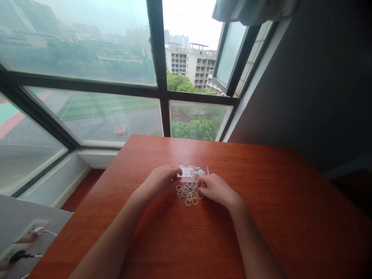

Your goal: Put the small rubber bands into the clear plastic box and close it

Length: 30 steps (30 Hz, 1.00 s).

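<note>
The step in hand looks like sorting or picking through the loose rings (189, 197), which lie in a loose, overlapping cluster on the tabletop (261, 170) between the two hands, some pale yellow, others greyish or pinkish. The left hand (163, 177) curls at the left edge of a clear plastic box (203, 169) just beyond the rings — whether it grips that edge or merely rests beside it, I cannot tell. The right hand (214, 188) has its fingers bent and tips drawn together at the cluster's right side; whether a ring is pinched there is too small to make out. As I judge it, the next move calls for a light fingertip pinch on one ring — without dragging its overlapping neighbours along
</note>
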Each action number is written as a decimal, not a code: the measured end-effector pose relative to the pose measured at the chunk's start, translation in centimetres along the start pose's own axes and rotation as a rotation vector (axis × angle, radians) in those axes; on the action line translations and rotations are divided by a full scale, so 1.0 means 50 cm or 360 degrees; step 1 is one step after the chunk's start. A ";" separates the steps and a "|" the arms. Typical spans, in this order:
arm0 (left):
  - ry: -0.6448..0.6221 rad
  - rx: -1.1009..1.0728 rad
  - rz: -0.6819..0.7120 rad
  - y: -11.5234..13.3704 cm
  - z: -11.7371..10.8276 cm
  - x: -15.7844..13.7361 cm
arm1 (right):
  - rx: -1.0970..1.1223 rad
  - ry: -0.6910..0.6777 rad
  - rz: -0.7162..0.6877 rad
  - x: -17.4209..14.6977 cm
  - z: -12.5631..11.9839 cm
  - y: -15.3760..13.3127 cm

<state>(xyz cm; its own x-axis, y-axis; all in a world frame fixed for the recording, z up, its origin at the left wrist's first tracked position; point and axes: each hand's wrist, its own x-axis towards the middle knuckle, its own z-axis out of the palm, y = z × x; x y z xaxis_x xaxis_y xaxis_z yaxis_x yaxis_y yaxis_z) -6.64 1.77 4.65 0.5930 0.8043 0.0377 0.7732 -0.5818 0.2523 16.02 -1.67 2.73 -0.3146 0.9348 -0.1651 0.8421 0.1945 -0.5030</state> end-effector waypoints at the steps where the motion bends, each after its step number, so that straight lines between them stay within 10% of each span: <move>1: -0.0008 0.0002 0.0003 0.000 -0.001 0.000 | 0.0000 0.0006 -0.0008 0.000 0.001 0.000; 24: 0.0054 -0.0044 0.0019 -0.005 0.006 0.000 | 0.0138 -0.0078 -0.0279 0.005 0.020 -0.023; 30: 0.0313 -0.0297 0.0020 -0.009 0.012 0.009 | 0.0249 0.0318 -0.0188 0.017 0.017 -0.022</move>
<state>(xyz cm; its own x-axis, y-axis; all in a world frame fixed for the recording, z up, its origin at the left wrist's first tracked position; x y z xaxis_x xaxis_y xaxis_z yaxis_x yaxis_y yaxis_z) -6.58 2.30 3.96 0.5330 0.8157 0.2246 0.7004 -0.5744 0.4238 14.43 -1.36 2.41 -0.3007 0.9515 0.0648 0.7220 0.2715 -0.6364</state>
